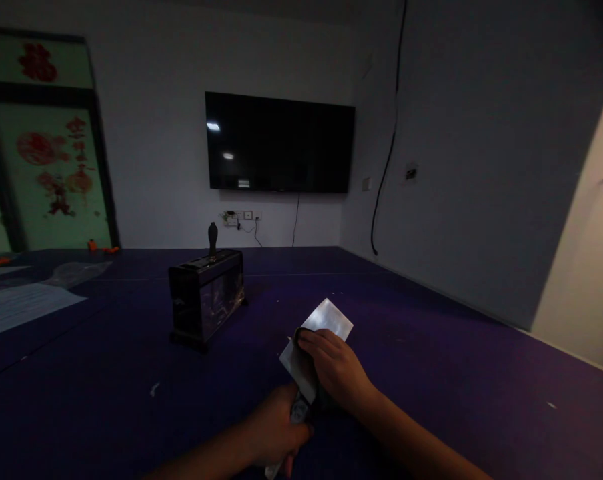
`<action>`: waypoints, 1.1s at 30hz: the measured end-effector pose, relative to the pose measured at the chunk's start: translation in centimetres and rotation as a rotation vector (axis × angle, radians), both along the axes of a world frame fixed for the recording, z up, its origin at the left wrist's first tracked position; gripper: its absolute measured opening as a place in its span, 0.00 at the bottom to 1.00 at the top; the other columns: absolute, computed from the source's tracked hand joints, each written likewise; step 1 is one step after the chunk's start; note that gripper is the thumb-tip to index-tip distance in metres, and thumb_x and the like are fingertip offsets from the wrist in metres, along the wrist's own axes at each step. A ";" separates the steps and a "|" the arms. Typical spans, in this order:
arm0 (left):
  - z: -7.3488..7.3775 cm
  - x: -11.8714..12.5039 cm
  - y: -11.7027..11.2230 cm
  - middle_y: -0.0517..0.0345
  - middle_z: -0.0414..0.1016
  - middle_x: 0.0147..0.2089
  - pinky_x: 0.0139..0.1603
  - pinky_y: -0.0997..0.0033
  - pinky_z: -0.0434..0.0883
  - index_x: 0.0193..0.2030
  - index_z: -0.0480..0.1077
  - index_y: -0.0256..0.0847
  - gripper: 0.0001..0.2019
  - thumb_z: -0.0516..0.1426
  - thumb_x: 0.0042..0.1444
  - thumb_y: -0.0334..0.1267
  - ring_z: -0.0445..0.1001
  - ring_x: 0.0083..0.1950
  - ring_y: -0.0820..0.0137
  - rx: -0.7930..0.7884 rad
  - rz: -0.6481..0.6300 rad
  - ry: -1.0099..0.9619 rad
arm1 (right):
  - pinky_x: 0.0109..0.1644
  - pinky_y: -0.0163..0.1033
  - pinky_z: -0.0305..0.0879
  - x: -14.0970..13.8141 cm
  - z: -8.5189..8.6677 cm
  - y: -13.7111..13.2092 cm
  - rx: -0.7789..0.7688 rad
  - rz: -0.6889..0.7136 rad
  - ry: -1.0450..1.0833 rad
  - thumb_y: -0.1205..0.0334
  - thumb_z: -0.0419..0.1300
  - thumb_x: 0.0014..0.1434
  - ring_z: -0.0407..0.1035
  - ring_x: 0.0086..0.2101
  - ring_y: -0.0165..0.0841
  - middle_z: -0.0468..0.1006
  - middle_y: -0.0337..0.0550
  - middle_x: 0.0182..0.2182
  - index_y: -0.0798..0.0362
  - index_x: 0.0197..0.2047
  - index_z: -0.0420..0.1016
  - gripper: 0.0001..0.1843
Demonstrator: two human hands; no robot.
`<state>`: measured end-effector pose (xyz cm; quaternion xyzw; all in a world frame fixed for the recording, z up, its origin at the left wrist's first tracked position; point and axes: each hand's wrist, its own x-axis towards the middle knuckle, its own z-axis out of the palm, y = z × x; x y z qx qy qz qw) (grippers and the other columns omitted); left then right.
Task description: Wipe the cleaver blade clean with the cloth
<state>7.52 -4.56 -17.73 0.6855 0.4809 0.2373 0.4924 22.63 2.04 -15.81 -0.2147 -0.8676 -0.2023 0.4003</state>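
The purple-blue tabletop [431, 373] is the largest thing, and it reaches to the walls at the back and at the right. Behind it, at the left, stands a greenish door [51, 173] with red decorations. A black television [281, 143] hangs on the back wall, its screen dark with some light reflections. A white sheet of paper [26, 308] lies at the left side of the tabletop. To the right of the paper stands a dark block [221, 293], with a black handle-like piece [213, 239] upright on its top. Nearer, at the centre, a broad metal blade [331, 320] is held tilted above the tabletop, well apart from the block. The right hand [337, 365] is closed on a dark pad [298, 340] against this blade. The left hand [276, 427] is wrapped firmly around the grey handle [299, 409] below it. The smallest are whitish scraps [154, 389], scattered on the tabletop.
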 end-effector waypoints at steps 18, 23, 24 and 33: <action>-0.3 -0.6 0.1 0.67 0.64 0.19 0.17 0.81 0.58 0.37 0.59 0.38 0.10 0.52 0.46 0.31 0.63 0.16 0.78 0.038 -0.019 0.117 | 0.45 0.44 0.67 2.6 0.7 2.3 -0.048 -0.176 0.204 0.77 0.45 0.53 0.65 0.43 0.36 0.73 0.47 0.44 0.55 0.45 0.69 0.21; -0.5 -0.6 0.2 0.68 0.63 0.19 0.17 0.81 0.57 0.38 0.60 0.38 0.11 0.53 0.46 0.32 0.62 0.16 0.79 0.036 -0.024 0.089 | 0.45 0.44 0.67 2.1 0.7 1.7 -0.018 -0.133 0.189 0.77 0.44 0.54 0.65 0.42 0.36 0.73 0.47 0.43 0.56 0.45 0.70 0.20; -0.4 -0.6 0.2 0.68 0.63 0.19 0.17 0.81 0.57 0.38 0.60 0.38 0.11 0.53 0.46 0.32 0.62 0.16 0.79 0.026 -0.021 0.092 | 0.45 0.43 0.68 2.0 0.6 1.6 -0.013 -0.121 0.181 0.77 0.44 0.54 0.65 0.42 0.35 0.73 0.47 0.43 0.56 0.45 0.70 0.19; -0.4 -0.4 0.4 0.69 0.62 0.18 0.18 0.80 0.58 0.40 0.60 0.37 0.13 0.53 0.46 0.32 0.62 0.16 0.78 0.053 -0.047 0.034 | 0.46 0.42 0.68 0.9 0.4 0.6 0.010 -0.066 0.061 0.77 0.44 0.56 0.65 0.42 0.35 0.72 0.47 0.45 0.57 0.46 0.69 0.19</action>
